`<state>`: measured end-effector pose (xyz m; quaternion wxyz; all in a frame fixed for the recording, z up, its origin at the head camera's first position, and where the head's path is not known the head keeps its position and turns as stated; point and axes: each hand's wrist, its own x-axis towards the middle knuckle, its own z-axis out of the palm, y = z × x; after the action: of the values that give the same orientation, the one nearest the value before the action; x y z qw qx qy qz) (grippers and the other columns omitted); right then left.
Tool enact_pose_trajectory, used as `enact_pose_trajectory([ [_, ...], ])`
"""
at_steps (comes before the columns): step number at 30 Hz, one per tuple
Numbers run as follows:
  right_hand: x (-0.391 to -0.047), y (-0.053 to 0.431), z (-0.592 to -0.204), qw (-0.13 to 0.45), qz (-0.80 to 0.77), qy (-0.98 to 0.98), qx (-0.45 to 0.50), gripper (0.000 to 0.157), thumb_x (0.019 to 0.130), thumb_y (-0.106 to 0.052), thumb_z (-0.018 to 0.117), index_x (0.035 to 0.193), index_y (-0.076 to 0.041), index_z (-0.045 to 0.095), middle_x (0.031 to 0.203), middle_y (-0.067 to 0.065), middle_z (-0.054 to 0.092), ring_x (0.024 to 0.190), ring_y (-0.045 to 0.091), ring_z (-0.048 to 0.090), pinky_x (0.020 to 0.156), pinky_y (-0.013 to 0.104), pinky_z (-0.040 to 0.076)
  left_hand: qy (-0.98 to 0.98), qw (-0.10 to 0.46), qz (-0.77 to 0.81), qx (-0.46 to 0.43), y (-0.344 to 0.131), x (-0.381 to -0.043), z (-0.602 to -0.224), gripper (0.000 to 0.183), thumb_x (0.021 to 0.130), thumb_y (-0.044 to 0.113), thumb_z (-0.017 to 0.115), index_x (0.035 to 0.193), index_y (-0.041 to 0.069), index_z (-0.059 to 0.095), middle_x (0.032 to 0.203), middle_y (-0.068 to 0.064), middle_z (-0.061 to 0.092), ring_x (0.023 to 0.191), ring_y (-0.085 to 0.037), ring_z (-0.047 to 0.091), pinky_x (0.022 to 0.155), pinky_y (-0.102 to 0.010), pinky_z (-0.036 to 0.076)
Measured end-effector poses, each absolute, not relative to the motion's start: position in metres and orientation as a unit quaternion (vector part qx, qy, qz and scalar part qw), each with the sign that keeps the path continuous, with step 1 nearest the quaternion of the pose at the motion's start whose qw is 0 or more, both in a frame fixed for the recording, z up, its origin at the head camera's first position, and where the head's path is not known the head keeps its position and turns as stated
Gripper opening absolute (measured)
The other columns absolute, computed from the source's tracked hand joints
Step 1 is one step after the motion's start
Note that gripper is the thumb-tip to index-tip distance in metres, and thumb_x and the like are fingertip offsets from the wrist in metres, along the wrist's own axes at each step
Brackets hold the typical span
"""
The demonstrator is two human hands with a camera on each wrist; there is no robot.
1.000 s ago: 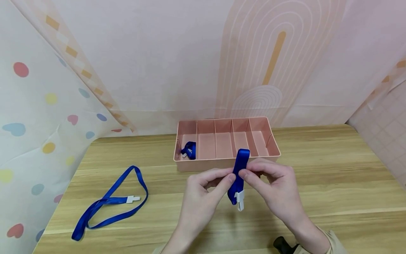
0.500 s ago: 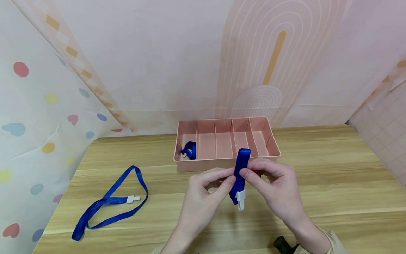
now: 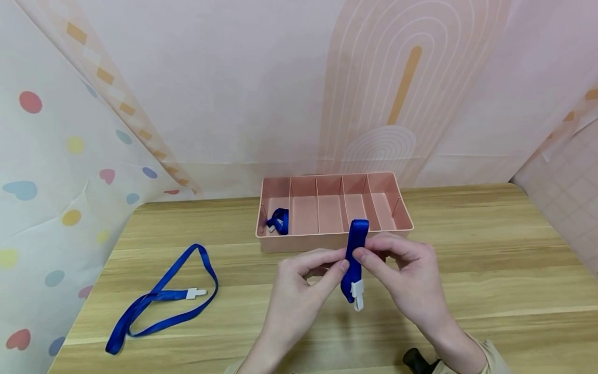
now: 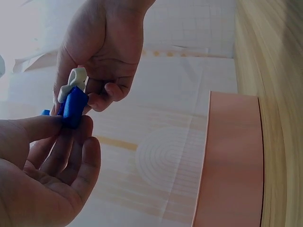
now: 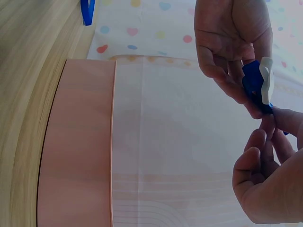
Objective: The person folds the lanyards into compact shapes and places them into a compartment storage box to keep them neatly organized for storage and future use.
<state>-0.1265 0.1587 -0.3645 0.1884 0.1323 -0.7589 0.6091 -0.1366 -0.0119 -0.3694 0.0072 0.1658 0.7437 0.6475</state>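
Observation:
Between both hands, in front of the box, a blue lanyard (image 3: pixel 356 249) is folded into a short upright bundle, its white plastic clip (image 3: pixel 357 295) hanging at the bottom. My left hand (image 3: pixel 299 291) pinches the bundle's left edge between thumb and forefinger. From the other side, my right hand (image 3: pixel 411 280) pinches its right edge the same way. Both wrist views show the folded blue strap (image 4: pixel 75 106) and the pale clip (image 5: pixel 267 80) among the fingertips. A second blue lanyard (image 3: pixel 163 280) lies loosely looped on the table at the left.
A pink box (image 3: pixel 334 241) with several compartments stands at the back of the wooden table (image 3: pixel 490 270). Its leftmost compartment contains a coiled blue lanyard (image 3: pixel 280 221). A patterned cloth (image 3: pixel 243 93) hangs behind. Something black (image 3: pixel 418 361) sits beside the right wrist.
Both hands keep their pinch in nearly the same place. The clip and the lower end of the folded lanyard have shifted slightly to the right.

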Motion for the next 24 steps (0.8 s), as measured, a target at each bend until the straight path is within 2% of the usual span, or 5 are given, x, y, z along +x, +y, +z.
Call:
enact_pose_trajectory([
  [8,-0.1261,0.1583,-0.3645,0.193,0.611,-0.756,0.132,0.007,0.08,0.006,0.07,0.084,0.0,0.07,0.079,-0.017,0.068,0.072,0.003,0.058,0.063,0.019,0.048,0.746,0.008,0.642,0.177,-0.0131,-0.1368,-0.3699,0.017,0.088,0.023,0.068,0.102,0.016,0.075,0.097,-0.002,0.076,0.083,-0.009,0.07,0.076,-0.023,0.057],
  [24,-0.1256,0.1576,-0.3645,0.195,0.618,-0.75,0.132,0.008,0.079,0.006,0.07,0.08,-0.001,0.068,0.077,-0.016,0.067,0.072,0.003,0.058,0.063,0.019,0.048,0.743,0.012,0.644,0.182,-0.0132,-0.1366,-0.371,0.016,0.087,0.022,0.069,0.1,0.016,0.075,0.096,-0.001,0.076,0.083,-0.001,0.067,0.077,-0.022,0.056],
])
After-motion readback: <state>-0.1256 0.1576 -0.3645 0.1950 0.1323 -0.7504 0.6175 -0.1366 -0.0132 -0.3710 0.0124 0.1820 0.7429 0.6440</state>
